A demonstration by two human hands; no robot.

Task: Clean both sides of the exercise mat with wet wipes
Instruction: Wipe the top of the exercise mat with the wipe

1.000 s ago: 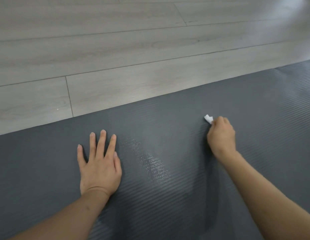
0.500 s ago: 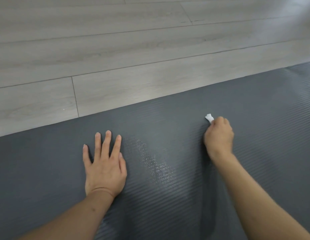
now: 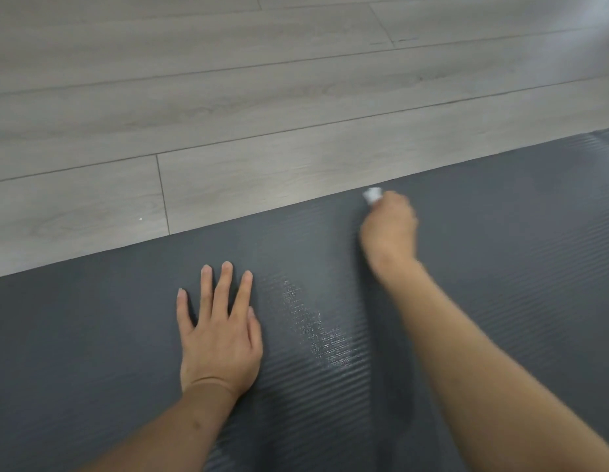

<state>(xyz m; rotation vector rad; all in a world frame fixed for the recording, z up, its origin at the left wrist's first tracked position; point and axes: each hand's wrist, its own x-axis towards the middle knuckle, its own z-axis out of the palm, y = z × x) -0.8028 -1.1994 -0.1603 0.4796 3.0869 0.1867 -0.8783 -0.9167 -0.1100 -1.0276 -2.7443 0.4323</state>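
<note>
Right now the right hand (image 3: 389,223) has its grip curled round a bunched wet wipe (image 3: 371,194), pressed to the exercise mat (image 3: 500,253) just short of its far edge. That dark mat lies flat on the wood floor (image 3: 228,97), its long axis running left to right. Nearer the body, the left hand (image 3: 218,330) lies flat, fingers straight, pinning the mat. A wet sheen (image 3: 316,321) lies between the two hands; the unwiped stretch probably lies rightward, nearer the right hand.
</note>
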